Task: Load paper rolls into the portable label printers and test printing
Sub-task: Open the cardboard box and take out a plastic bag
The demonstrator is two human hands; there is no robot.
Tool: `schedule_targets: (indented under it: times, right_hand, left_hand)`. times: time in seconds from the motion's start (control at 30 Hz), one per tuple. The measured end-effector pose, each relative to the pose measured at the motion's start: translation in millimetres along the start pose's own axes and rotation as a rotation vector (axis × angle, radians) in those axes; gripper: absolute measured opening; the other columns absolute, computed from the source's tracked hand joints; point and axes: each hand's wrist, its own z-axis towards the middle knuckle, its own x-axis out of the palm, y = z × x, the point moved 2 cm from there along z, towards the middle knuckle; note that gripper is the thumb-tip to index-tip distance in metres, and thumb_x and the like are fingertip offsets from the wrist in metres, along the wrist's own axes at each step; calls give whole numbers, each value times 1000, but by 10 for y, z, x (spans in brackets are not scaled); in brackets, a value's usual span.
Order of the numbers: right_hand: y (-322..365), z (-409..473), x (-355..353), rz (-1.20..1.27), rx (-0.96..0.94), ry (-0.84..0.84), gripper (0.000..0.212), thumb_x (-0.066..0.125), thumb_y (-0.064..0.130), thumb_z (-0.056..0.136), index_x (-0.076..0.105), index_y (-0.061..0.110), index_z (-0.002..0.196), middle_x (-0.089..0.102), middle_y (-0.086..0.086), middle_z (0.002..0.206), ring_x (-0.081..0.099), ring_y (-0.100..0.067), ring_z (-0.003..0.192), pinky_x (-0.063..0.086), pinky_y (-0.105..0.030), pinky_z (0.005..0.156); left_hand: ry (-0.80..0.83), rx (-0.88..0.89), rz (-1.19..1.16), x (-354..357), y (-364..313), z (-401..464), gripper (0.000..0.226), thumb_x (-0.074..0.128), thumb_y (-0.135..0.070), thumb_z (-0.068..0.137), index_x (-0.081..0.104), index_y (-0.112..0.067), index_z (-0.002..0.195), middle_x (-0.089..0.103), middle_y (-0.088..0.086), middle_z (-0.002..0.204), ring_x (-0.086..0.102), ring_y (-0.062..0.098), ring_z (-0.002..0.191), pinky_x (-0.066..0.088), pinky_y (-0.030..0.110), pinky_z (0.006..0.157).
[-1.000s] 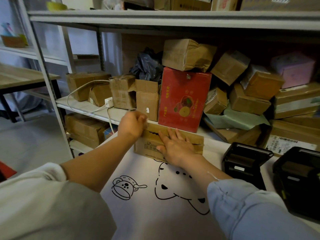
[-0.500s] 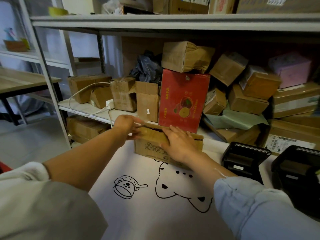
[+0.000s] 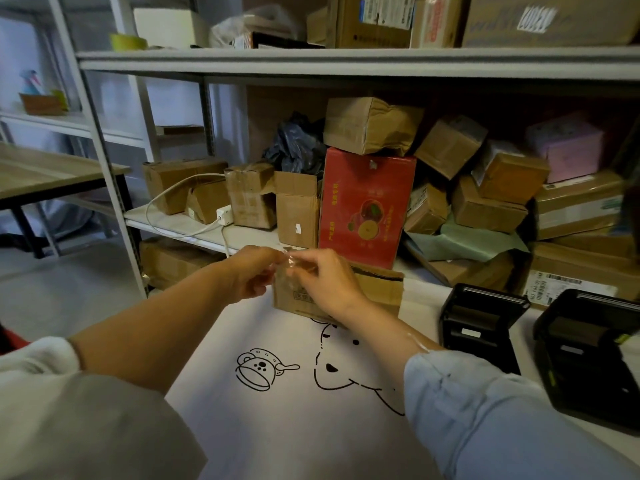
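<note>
While both my hands meet above the near-left corner of the cardboard box [image 3: 377,289], they pinch a crumpled strip of clear tape [image 3: 294,263] between them. My left hand [image 3: 251,271] has its fingers curled, thumb and fingertips closed on the left end of the tape. My right hand [image 3: 325,278] nips the other end with its fingers bent inward, the back of the hand covering the left part of the box's top. I cannot tell whether the tape is attached to the box or free of it.

The box sits on a white cloth [image 3: 277,410] printed with a bear drawing, its torn top flap showing to the right of my right hand. Just behind the box stands a tall red carton [image 3: 363,202] on the metal shelf [image 3: 194,226]. Right of the box, two black label printers [image 3: 479,323] lie on the cloth with their lids raised, the nearer one well apart from the box, the second [image 3: 588,358] further right again. No paper roll is visible to me.
</note>
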Motion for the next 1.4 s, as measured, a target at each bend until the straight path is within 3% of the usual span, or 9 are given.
schedule_targets:
  times: [0.17,0.27,0.37,0.53,0.8,0.87,1.03,1.17,1.4]
  right_hand:
    - [-64,19,15,110,171,-67,8,70,19,83,74,25,84,70,4,78,68,-19,77,57,-37,76]
    - [-104,52,34,169,271,-113,17,71,13,80,67,26,69,68,4,75,67,-21,75,58,-41,76]
    - [-152,78,68,258,358,-172,22,74,14,78,59,28,69,66,4,78,67,-22,80,58,-42,76]
    - [-178,64,180,379,445,-180,29,72,6,77,64,26,59,68,5,75,68,-23,85,57,-42,83]
    - [-140,49,179,471,442,-90,7,66,9,74,73,9,72,73,-12,81,66,-22,79,54,-38,82]
    - [-105,51,173,470,443,-72,22,67,20,74,72,0,81,72,-15,83,66,-24,80,52,-36,79]
    - [24,97,35,-24,142,-175,18,68,22,85,71,28,102,70,6,103,64,-15,92,54,-32,75]
    - [-50,118,-170,-295,148,-332,35,66,29,87,54,31,119,57,6,122,52,-18,113,49,-34,82]
    - [-341,-15,-252,-636,264,-41,34,69,35,84,62,19,113,58,-2,119,51,-24,113,48,-36,88]
  left_hand:
    - [122,-3,-111,73,-24,-50,19,58,3,86,66,-9,97,64,8,84,58,11,71,56,20,59]
    - [244,-52,-197,88,-10,-98,28,49,7,90,72,-10,92,70,7,81,65,11,71,58,23,65]
    - [357,-47,-169,92,13,-142,36,52,6,89,78,-11,72,72,8,81,68,13,74,57,21,64]
    - [131,-6,9,42,174,32,13,54,-24,95,64,-15,97,64,7,104,59,17,96,52,33,82]
    - [188,-16,-139,-9,201,108,8,60,-3,88,65,-9,90,66,15,92,64,20,82,58,29,69]
    - [135,17,-44,-35,149,124,15,61,2,86,65,-10,93,66,16,97,65,22,83,58,28,69]
    - [27,221,69,49,-55,113,26,63,5,83,60,-8,104,61,14,104,64,20,89,58,26,71]
    - [-134,324,103,159,-233,165,27,57,4,88,60,-5,113,56,11,114,58,25,98,56,27,68]
    - [-175,417,323,279,-191,293,11,57,-12,91,62,-13,102,64,5,105,59,19,100,49,31,84]
